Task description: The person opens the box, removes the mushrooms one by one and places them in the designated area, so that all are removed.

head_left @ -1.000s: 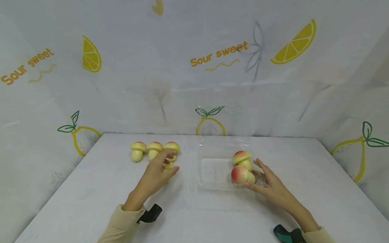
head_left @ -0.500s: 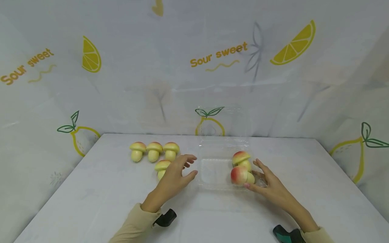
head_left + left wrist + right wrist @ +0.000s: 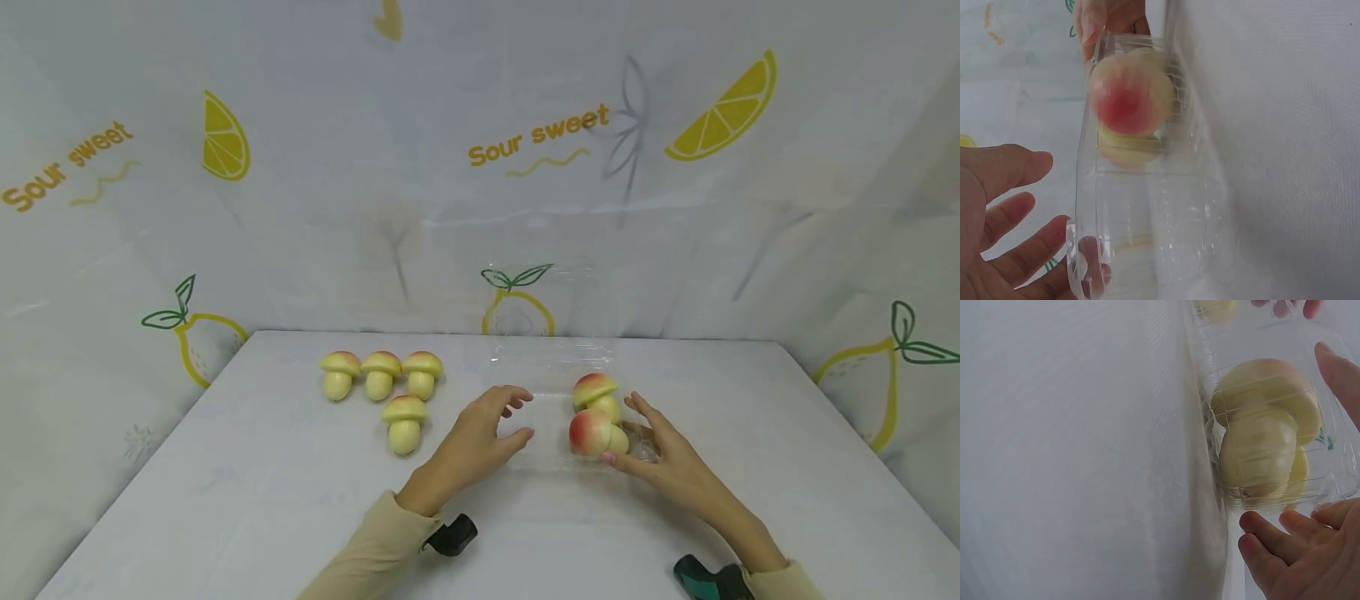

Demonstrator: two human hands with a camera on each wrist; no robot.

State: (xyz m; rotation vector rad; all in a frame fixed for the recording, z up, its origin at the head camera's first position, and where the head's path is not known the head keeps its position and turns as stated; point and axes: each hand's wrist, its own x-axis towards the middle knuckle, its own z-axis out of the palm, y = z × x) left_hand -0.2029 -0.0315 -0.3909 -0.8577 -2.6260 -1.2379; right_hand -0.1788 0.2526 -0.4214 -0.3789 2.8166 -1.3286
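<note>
A clear plastic clamshell box (image 3: 551, 461) stands on the table with its lid raised at the back. Two toy mushrooms with red-blushed caps lie in its right half, a rear mushroom (image 3: 592, 390) and a front mushroom (image 3: 590, 432). My left hand (image 3: 474, 443) is at the box's left side, fingers loosely bent and holding nothing. In the left wrist view some fingertips (image 3: 1092, 269) show through the clear wall. My right hand (image 3: 671, 462) is at the right side, thumb by the front corner and fingers along the end wall (image 3: 1254, 503), loosely extended.
Left of the box, several more toy mushrooms stay on the white table: a row with a middle mushroom (image 3: 379, 377), and a single mushroom (image 3: 405, 425) in front of it. A lemon-print white sheet (image 3: 337, 167) hangs behind. Black wrist cameras are on both wrists.
My left hand has moved right, from over the single mushroom to the box's left side, uncovering that mushroom. My right hand and the mushrooms have stayed in place.
</note>
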